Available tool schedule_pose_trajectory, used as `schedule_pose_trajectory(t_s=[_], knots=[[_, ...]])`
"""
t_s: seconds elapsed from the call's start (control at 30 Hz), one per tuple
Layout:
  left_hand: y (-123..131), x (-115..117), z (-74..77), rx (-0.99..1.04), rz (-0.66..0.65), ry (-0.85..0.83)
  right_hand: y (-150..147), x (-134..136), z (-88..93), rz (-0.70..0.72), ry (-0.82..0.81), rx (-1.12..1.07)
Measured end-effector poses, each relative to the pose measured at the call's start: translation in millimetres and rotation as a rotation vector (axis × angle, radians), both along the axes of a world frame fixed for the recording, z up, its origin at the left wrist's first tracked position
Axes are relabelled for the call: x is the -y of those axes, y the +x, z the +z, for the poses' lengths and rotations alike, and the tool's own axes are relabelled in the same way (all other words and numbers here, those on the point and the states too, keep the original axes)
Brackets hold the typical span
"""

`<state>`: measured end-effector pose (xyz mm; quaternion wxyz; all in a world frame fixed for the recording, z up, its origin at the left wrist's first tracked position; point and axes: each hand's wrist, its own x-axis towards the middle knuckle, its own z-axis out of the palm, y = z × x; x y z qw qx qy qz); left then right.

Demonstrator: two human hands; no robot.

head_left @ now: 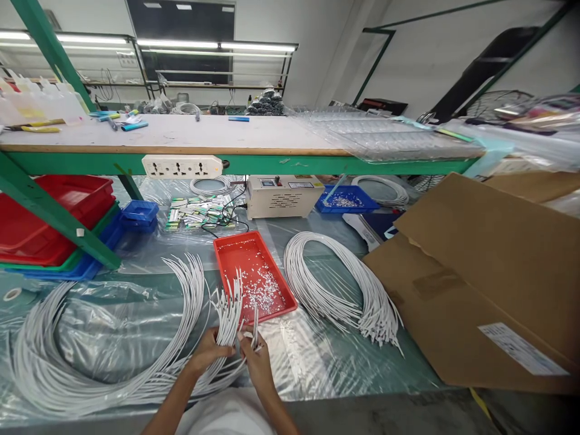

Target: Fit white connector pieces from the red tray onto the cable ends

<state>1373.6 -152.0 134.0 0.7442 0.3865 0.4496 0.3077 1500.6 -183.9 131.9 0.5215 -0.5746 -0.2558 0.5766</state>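
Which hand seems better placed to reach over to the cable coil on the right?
Probably the right hand: it is nearer that coil and holds only a few cables, while the left hand grips a thick bunch.

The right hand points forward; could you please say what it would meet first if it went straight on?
Most likely the bundle of white cables in the left hand, ahead and slightly left of the right hand, with the red tray beyond; depth is hard to judge.
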Motion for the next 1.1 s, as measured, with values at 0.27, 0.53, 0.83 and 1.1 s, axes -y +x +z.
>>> schedule_pose_trajectory(t_s=[0.27, 0.53, 0.83, 1.1], knots=[[-1.9, 1.1, -6.1, -0.102, 0.088, -0.027, 5.9, 1.4, -4.2, -0.033, -0.041, 0.101], [-1.9, 0.6, -4.9, -0.085, 0.082, 0.016, 2.1, -2.4, -2.9, -0.013, -0.004, 0.053], [-1.0, 1.6, -12.0, -0.085, 0.13, 0.028, 3.7, -1.6, -3.8, -0.056, -0.042, 0.068], [0.7, 1.8, -14.4, -0.112, 0.104, -0.006, 2.9, -2.7, 3.5, -0.07, -0.04, 0.022]])
